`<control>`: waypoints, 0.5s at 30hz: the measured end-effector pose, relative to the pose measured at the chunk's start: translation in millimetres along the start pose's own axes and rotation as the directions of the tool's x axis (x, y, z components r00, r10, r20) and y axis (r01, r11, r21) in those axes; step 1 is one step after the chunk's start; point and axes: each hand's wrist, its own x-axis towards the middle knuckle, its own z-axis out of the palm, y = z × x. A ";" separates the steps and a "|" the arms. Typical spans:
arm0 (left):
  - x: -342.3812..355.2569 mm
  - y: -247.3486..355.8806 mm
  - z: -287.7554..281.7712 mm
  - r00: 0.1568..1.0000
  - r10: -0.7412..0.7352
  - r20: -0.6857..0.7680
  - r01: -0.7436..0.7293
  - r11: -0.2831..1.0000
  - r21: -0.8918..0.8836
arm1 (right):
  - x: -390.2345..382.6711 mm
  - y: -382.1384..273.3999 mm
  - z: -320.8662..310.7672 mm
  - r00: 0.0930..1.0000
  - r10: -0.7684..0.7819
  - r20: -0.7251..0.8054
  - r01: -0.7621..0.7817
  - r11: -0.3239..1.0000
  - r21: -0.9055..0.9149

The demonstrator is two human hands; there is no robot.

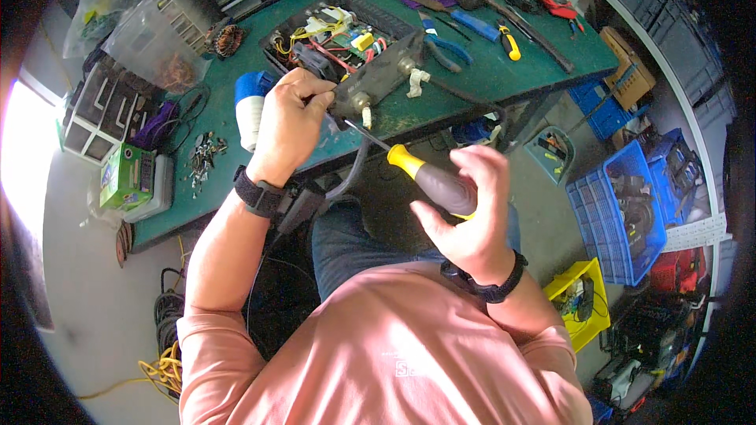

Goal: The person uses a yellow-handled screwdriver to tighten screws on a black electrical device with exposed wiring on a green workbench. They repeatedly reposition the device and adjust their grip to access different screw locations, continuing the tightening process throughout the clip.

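Observation:
An uncovered dark electronics housing (pixel 398 29) stands on the green workbench, with wires and a circuit board inside. Its grey front panel (pixel 383 88) leans outward and carries two round metal fittings. At the panel's left end, my left hand (pixel 290 114) pinches with thumb and fingertips; what lies between them is too small to make out. My right hand (pixel 476 216) holds a screwdriver (pixel 433 181) by its yellow and dark grey handle, fingers loosely curved round the butt. The thin shaft points up-left, its tip close to the panel's lower left edge. A black cable hangs below the panel.
A blue-and-white industrial plug (pixel 249 110) stands left of my left hand. Loose screws (pixel 207 159) lie further left on the bench. Pliers (pixel 447 53), a hammer (pixel 516 20) and a yellow-black cutter (pixel 509 43) lie at right. Blue crates (pixel 618 212) stand on the floor.

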 end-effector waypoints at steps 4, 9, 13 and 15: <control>0.2 1.5 -2.5 1.000 0.011 -0.006 -0.010 1.000 0.004 | -8.7 7.3 2.8 0.998 0.067 0.002 -0.067 0.998 0.016; 0.0 -1.2 0.5 1.000 0.017 -0.001 -0.017 1.000 0.008 | -6.8 7.0 10.0 0.989 -0.103 -0.107 0.096 0.993 -0.075; -1.4 -1.2 0.1 1.000 0.013 -0.007 -0.013 1.000 0.024 | 0.0 7.8 1.9 0.999 0.012 -0.042 -0.014 0.998 -0.066; -2.2 -0.5 0.2 1.000 0.015 -0.017 -0.014 0.999 0.048 | 1.2 10.7 -6.5 0.978 0.190 0.086 -0.187 0.981 -0.042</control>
